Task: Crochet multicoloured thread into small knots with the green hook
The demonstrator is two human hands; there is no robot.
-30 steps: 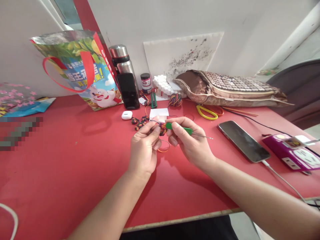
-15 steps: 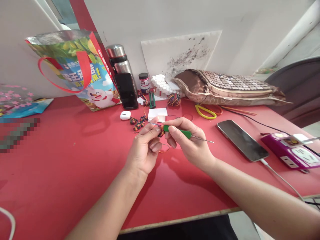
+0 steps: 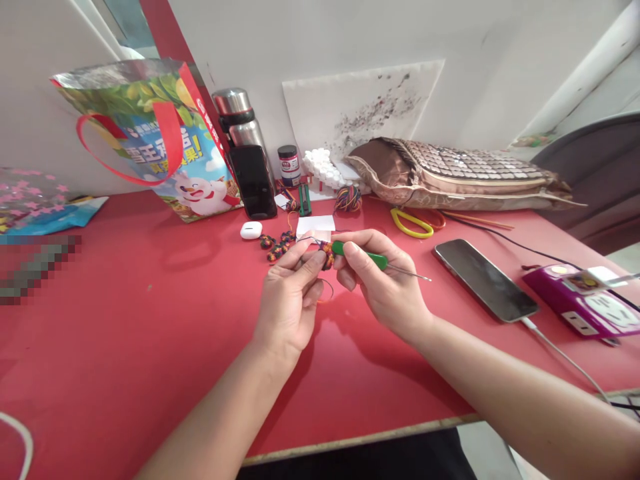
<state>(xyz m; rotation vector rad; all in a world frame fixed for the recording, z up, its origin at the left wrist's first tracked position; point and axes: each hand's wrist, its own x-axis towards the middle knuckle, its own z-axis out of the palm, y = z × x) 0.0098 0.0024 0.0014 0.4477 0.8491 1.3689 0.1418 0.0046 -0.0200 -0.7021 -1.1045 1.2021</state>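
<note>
My left hand pinches a small piece of multicolour crochet work between thumb and fingers. A thin strand of yarn loops below it. In my right hand is a crochet hook with a green handle, gripped between thumb and forefinger. One metal end points right and down; the other end is at the crochet work, where fingers and yarn partly hide it. Just behind my left hand lie finished-looking crocheted coils in the same dark, orange and green colours.
On the red table stand a shopping bag, a thermos and an upright phone. A yarn ball, white earbud case and yellow-handled scissors lie behind my hands. A charging phone and purple power strip are right.
The crochet hook and my right hand have shifted slightly right. More of the crochet work shows between my hands, and my left hand stays pinched on it.
</note>
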